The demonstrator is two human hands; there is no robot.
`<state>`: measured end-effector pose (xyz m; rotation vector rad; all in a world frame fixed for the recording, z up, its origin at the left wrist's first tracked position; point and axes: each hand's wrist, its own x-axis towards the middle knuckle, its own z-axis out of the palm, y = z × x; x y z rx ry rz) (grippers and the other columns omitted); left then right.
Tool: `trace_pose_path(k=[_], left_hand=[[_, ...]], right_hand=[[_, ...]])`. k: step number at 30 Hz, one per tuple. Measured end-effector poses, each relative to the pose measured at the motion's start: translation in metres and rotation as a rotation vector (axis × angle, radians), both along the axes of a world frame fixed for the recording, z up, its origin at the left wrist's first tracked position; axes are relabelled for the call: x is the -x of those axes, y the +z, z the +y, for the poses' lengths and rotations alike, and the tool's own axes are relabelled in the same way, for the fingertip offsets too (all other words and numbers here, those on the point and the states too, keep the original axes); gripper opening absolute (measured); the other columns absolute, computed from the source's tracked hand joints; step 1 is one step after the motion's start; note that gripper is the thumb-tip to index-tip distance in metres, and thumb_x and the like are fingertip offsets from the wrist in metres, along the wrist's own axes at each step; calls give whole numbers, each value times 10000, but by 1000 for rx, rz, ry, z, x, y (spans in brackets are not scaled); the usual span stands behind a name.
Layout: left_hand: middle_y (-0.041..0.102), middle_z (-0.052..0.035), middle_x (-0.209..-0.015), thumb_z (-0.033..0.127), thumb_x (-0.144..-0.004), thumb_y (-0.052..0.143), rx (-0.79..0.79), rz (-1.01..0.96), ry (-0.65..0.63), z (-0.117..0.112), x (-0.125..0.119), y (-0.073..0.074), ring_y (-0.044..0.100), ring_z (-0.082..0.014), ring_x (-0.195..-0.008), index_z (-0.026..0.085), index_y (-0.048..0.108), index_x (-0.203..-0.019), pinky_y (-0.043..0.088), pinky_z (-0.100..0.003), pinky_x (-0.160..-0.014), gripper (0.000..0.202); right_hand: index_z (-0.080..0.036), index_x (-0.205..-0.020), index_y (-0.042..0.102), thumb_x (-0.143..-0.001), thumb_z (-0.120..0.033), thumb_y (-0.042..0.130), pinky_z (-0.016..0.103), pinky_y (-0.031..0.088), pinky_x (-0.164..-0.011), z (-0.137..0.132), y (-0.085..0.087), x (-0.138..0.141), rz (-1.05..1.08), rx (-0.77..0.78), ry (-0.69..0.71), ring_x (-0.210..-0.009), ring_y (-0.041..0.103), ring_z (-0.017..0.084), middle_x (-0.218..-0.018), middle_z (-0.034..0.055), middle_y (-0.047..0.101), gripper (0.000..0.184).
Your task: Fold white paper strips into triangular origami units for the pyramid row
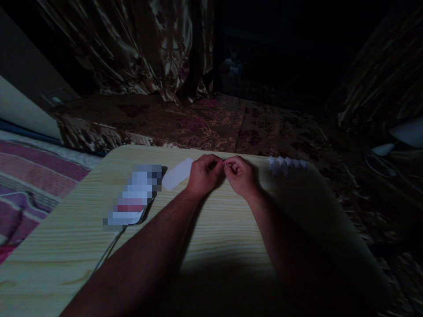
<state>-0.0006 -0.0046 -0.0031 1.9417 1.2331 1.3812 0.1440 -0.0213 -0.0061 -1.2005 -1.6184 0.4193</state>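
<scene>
My left hand [205,174] and my right hand [240,176] meet over the far part of the table, fingertips almost touching. Both are closed in a pinch on a tiny white paper piece [225,164], most of it hidden by the fingers. Beside my left hand lies a flat white paper sheet [177,173], one end behind the hand. To the right of my right hand, small folded white paper stars [287,162] stand in a row near the table's far edge, with a few in front of it.
A blurred-out phone-like device [134,196] with a cable [107,252] lies on the light wooden table [228,233] at left. Striped bedding [29,176] borders the table's left side. Behind it are a patterned cloth-covered ledge [205,121] and dark curtains [178,44].
</scene>
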Motion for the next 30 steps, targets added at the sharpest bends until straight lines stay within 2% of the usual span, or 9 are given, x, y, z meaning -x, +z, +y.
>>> trace_pose_path(k=[4, 9, 12, 17, 21, 24, 30], left_hand=[[636, -7, -703, 333, -797, 582, 67, -49, -22, -2, -2, 3, 525, -109, -598, 169, 641, -815, 399, -211, -559, 176], [663, -35, -767, 382, -762, 634, 139, -170, -107, 0, -4, 3, 586, -132, -688, 151, 636, -825, 457, -232, -644, 239], [675, -49, -774, 398, -741, 662, 209, -241, -137, 3, -4, 0, 598, -138, -686, 143, 654, -837, 472, -239, -638, 272], [672, -42, -741, 372, -728, 681, 246, -327, -130, 5, -2, 0, 589, -124, -644, 136, 658, -805, 471, -231, -609, 250], [674, -39, -740, 353, -735, 676, 234, -332, -118, 5, -1, 1, 594, -124, -653, 141, 663, -805, 475, -233, -625, 223], [675, -37, -732, 360, -733, 676, 248, -333, -111, 5, -1, 2, 596, -125, -644, 145, 666, -804, 478, -235, -620, 226], [678, -41, -722, 362, -691, 713, 308, -371, -127, 6, -1, 0, 605, -130, -614, 145, 660, -838, 490, -243, -587, 268]], right_hand=[[-207, -879, 631, -797, -221, 514, 224, 413, -559, 0, 1, -1, 42, 42, 14, -624, 522, 112, -770, 2, 617, 143], [-196, -864, 628, -809, -241, 518, 228, 457, -596, 4, -1, 1, 164, 83, 54, -677, 588, 124, -792, 12, 651, 131], [-191, -877, 622, -796, -256, 549, 232, 469, -600, 4, -1, 2, 227, 94, 65, -681, 602, 127, -786, 14, 657, 127], [-193, -770, 622, -763, -280, 596, 235, 415, -542, 3, 3, 0, 106, 52, -63, -580, 505, 110, -686, -7, 595, 91], [-196, -672, 609, -742, -215, 590, 253, 452, -652, 4, 5, -3, 53, -53, -95, -719, 550, 132, -788, 19, 609, 75], [-196, -703, 615, -751, -215, 580, 268, 474, -720, 6, 4, -4, 112, -24, -59, -791, 589, 145, -836, 26, 640, 63], [-190, -746, 628, -758, -307, 598, 244, 450, -579, 9, -5, -4, 205, 129, -42, -629, 580, 133, -680, -3, 638, 122]])
